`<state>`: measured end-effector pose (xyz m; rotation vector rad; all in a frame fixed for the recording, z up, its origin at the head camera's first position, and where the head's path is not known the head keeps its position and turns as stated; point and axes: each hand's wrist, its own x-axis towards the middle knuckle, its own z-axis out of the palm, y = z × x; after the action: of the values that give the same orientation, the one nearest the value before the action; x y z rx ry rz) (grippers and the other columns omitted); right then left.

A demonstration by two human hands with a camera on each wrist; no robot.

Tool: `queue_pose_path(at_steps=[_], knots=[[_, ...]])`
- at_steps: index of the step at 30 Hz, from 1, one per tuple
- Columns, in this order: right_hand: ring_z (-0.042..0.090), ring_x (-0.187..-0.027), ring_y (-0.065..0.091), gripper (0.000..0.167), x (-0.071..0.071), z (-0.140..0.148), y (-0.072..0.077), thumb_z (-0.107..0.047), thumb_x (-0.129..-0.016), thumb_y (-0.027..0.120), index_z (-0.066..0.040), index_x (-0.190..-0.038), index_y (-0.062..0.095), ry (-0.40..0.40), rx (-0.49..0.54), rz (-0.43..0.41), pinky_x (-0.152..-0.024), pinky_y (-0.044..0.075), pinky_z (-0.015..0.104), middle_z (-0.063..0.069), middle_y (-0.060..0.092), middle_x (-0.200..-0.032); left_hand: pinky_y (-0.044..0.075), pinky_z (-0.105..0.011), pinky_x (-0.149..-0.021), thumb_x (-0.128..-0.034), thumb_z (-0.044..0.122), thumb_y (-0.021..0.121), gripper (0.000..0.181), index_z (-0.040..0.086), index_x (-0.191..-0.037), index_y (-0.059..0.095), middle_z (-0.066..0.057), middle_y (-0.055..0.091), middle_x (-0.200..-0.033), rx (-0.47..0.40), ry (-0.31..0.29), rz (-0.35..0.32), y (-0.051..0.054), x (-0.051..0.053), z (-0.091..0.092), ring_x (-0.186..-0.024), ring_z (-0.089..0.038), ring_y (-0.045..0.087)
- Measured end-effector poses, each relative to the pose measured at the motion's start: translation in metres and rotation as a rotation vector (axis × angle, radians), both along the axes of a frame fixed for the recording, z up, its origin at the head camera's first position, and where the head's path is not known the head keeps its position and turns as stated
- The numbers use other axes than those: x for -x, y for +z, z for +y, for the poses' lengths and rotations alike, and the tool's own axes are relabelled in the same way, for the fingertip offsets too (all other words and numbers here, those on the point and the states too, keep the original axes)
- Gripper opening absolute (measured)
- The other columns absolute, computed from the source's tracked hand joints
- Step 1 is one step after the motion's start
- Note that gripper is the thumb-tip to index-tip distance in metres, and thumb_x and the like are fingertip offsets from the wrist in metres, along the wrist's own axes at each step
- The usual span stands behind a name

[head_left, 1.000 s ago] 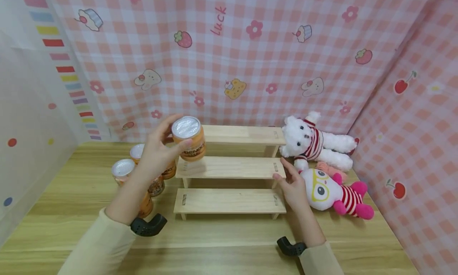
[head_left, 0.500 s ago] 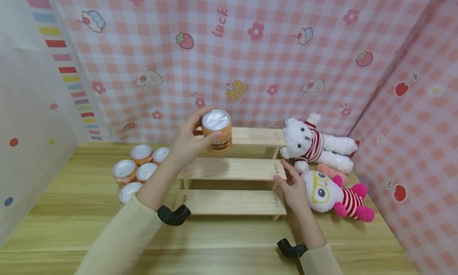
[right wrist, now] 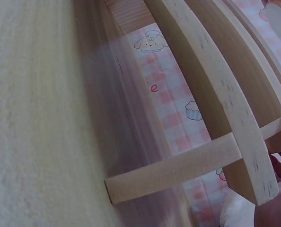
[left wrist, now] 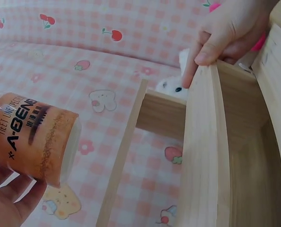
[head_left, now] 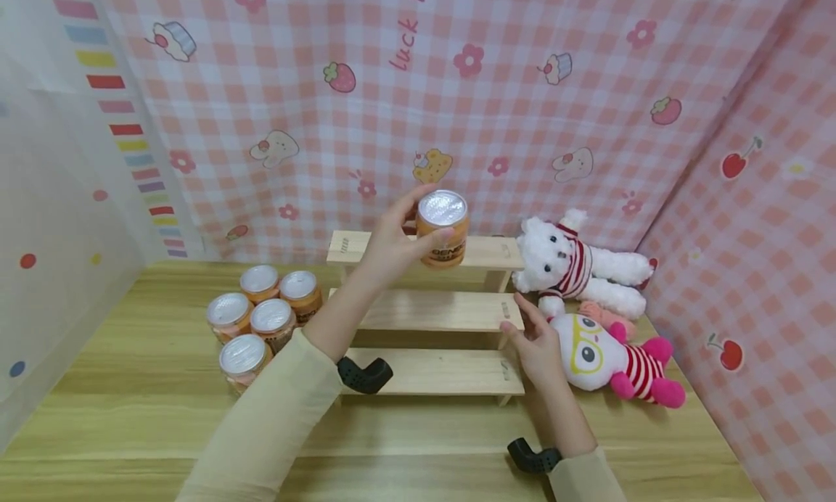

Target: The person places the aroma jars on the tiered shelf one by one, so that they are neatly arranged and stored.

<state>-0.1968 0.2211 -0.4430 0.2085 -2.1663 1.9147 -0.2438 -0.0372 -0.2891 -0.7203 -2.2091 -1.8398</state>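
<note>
Clear above the top shelf (head_left: 486, 251), left grip (head_left: 401, 241) pinches a can (left wrist: 36, 139), right grip (head_left: 538, 342) the middle shelf's edge (head_left: 514, 310).

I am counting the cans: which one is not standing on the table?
The can held in the left hand; the other five cans stand grouped on the table, left of the shelf.

Room type can't be pinned down; only a dressed tabletop booth is shown. Wood-grain tabletop (head_left: 418, 451) is walled at back and right by pink-and-white checked cloth (head_left: 522, 110), printed with cupcakes, strawberries, cherries. Left side is closed off by a pale dotted sheet (head_left: 59, 306). Small wooden tiered rack (head_left: 437, 310) and plush toys (head_left: 643, 368) are laid out. Staged recording set suggested by wrist-worn black mounts (head_left: 367, 376).
</note>
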Motion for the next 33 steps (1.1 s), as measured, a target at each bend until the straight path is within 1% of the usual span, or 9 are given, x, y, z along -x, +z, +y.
queue_pose_path(at_steps=[4,9,13,17,19,21,24,27,33], knots=[[0.025,-0.138,0.028,0.057,-0.001,0.001,-0.001,0.001,-0.090,0.064,0.005,-0.142,0.040,0.002,-0.001,0.001,-0.106,0.028,0.020,0.018,0.035,-0.148,0.052,-0.038,-0.081,-0.0852,0.024,0.075,0.064,0.019,-0.142,0.045,-0.007,0.057,-0.122,-0.008,-0.006,-0.014,0.000,0.006,0.011,-0.100,-0.023,0.057],[0.023,-0.138,0.029,0.056,0.000,0.000,-0.001,0.000,-0.090,0.064,0.003,-0.142,0.041,-0.007,-0.004,0.005,-0.106,0.028,0.020,0.018,0.035,-0.148,0.052,-0.036,-0.080,-0.0859,0.024,0.074,0.065,0.016,-0.143,0.044,-0.008,0.056,-0.122,0.002,0.008,0.004,-0.001,0.016,0.022,-0.102,-0.022,0.057],[0.025,-0.138,0.028,0.056,0.001,0.000,-0.001,0.002,-0.090,0.063,0.005,-0.142,0.040,-0.007,-0.004,0.017,-0.105,0.028,0.019,0.019,0.035,-0.148,0.051,-0.035,-0.084,-0.0867,0.025,0.073,0.065,0.013,-0.143,0.043,-0.008,0.055,-0.123,0.004,0.003,0.007,-0.002,0.023,0.030,-0.105,-0.021,0.055],[0.025,-0.138,0.027,0.055,0.001,0.000,-0.002,0.002,-0.091,0.062,0.004,-0.142,0.041,-0.006,-0.006,0.028,-0.105,0.028,0.018,0.016,0.036,-0.148,0.049,-0.035,-0.087,-0.0871,0.024,0.073,0.066,0.010,-0.143,0.042,-0.008,0.054,-0.126,0.001,-0.014,0.010,-0.005,0.030,0.036,-0.108,-0.021,0.053],[0.026,-0.138,0.027,0.055,-0.002,-0.003,0.004,0.002,-0.090,0.062,0.006,-0.141,0.040,-0.008,-0.007,0.018,-0.104,0.028,0.017,0.017,0.036,-0.148,0.049,-0.034,-0.088,-0.0869,0.024,0.073,0.066,0.009,-0.143,0.042,-0.009,0.054,-0.127,0.006,-0.014,0.009,-0.007,0.033,0.038,-0.109,-0.020,0.053],[0.026,-0.138,0.027,0.056,-0.003,-0.003,0.006,0.002,-0.090,0.062,0.006,-0.141,0.040,-0.007,-0.003,0.008,-0.104,0.028,0.017,0.017,0.036,-0.148,0.048,-0.034,-0.089,-0.0867,0.024,0.073,0.066,0.008,-0.143,0.042,-0.009,0.054,-0.127,0.008,-0.013,0.008,-0.008,0.036,0.040,-0.109,-0.020,0.053],[0.025,-0.138,0.026,0.056,-0.004,-0.003,0.007,0.002,-0.090,0.063,0.006,-0.141,0.040,-0.007,-0.003,-0.004,-0.104,0.028,0.017,0.017,0.035,-0.148,0.048,-0.034,-0.090,-0.0864,0.024,0.073,0.067,0.008,-0.144,0.041,-0.010,0.054,-0.128,0.011,-0.012,-0.010,-0.011,0.038,0.042,-0.110,-0.021,0.053],[0.023,-0.138,0.027,0.056,0.001,0.000,-0.003,0.000,-0.091,0.063,0.003,-0.142,0.040,-0.012,-0.009,0.003,-0.105,0.028,0.017,0.013,0.036,-0.148,0.048,-0.034,-0.091,-0.0863,0.024,0.074,0.068,0.010,-0.144,0.041,-0.010,0.054,-0.130,0.019,-0.008,-0.027,-0.013,0.040,0.044,-0.112,-0.022,0.053],[0.024,-0.138,0.027,0.057,0.002,0.002,-0.005,-0.002,-0.091,0.063,0.003,-0.142,0.040,-0.013,-0.022,0.001,-0.106,0.028,0.019,0.014,0.036,-0.149,0.047,-0.034,-0.091,-0.0855,0.025,0.074,0.068,0.015,-0.144,0.042,-0.008,0.054,-0.130,0.044,0.010,-0.060,-0.016,0.042,0.046,-0.112,-0.020,0.053]])
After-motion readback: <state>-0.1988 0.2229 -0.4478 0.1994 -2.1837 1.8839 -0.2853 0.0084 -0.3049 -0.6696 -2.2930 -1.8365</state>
